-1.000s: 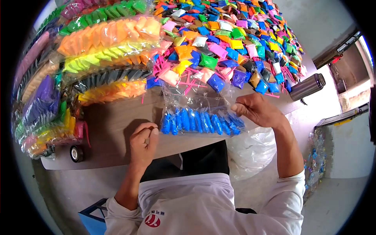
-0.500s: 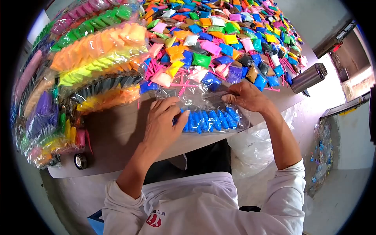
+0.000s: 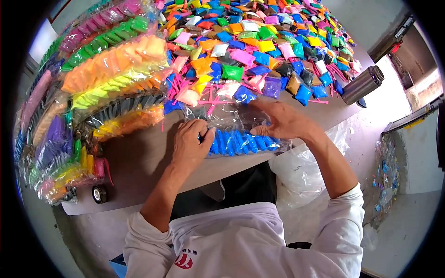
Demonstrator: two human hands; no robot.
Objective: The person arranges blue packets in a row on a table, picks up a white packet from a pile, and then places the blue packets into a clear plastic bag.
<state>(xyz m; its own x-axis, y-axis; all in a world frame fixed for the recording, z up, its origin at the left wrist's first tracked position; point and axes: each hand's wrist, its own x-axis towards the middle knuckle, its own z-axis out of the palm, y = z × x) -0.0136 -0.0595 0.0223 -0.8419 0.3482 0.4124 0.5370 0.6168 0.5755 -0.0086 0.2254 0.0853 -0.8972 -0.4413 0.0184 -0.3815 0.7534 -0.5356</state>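
Observation:
A clear plastic bag [image 3: 222,119] lies at the front edge of the table, with a row of blue packets [image 3: 241,142] inside it. My left hand [image 3: 191,141] is closed at the bag's left end, fingers curled over the plastic and thumb beside the first packets. Over the right part of the bag is my right hand [image 3: 285,121], its thumb low near the packets and its slightly blurred fingers stretched out apart from the thumb. The bag's upper part looks loose and wrinkled between the hands.
A large heap of small coloured packets [image 3: 241,56] and pink sticks covers the back. Filled clear bags [image 3: 116,60] are stacked at left, near a tape roll [image 3: 98,194]. A steel flask [image 3: 364,85] lies at right; a plastic sack [image 3: 301,173] is below the table edge.
My right hand has shifted slightly left and its fingers have spread from the bag's top edge. My left fingers have curled more tightly. The view has moved a little.

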